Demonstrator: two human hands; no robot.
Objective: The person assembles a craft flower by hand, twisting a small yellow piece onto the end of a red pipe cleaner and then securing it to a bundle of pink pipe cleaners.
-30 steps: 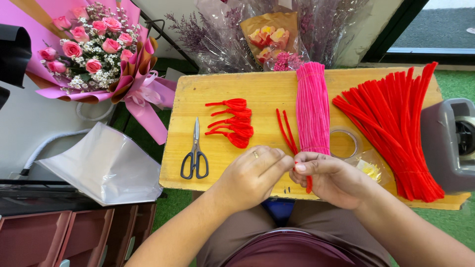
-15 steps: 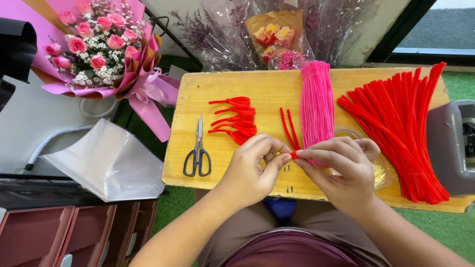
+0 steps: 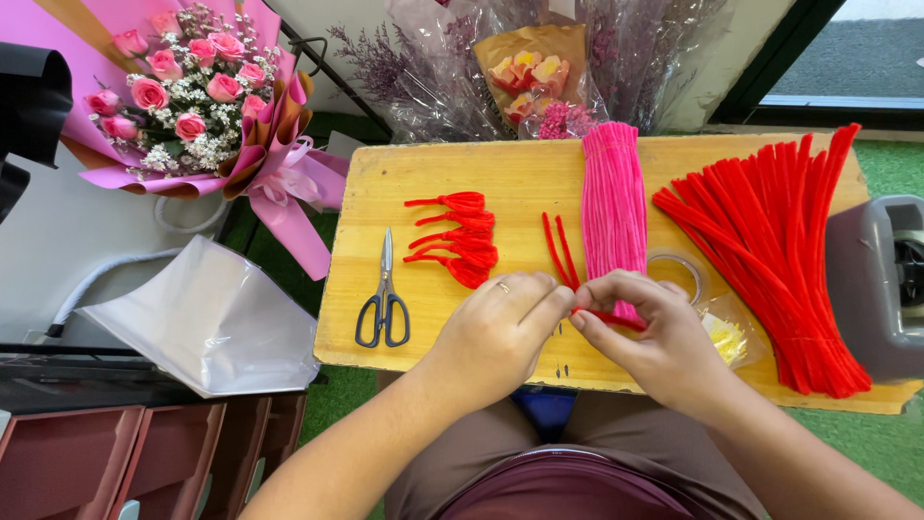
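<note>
Green matting is showing under a wooden board that is lying across the person's lap and serving as the bench. At its near edge, the left hand and the right hand are meeting fingertip to fingertip, both pinched shut on a red pipe cleaner that is running between them just above the board. Behind the hands, two loose red stems are lying beside a bundle of pink pipe cleaners stretching toward the far edge. A fan of red pipe cleaners is filling the right end, with a clear tape roll and a small clear bag holding something yellow sitting between it and the right hand. Left of the hands, a cluster of folded red pieces is resting mid-board, and black-handled scissors are lying closed near the left edge. Off the board's right end, a grey tape dispenser is standing. A pink rose bouquet is leaning at the far left corner, and cellophane-wrapped dried flowers are crowding the far edge.
</note>
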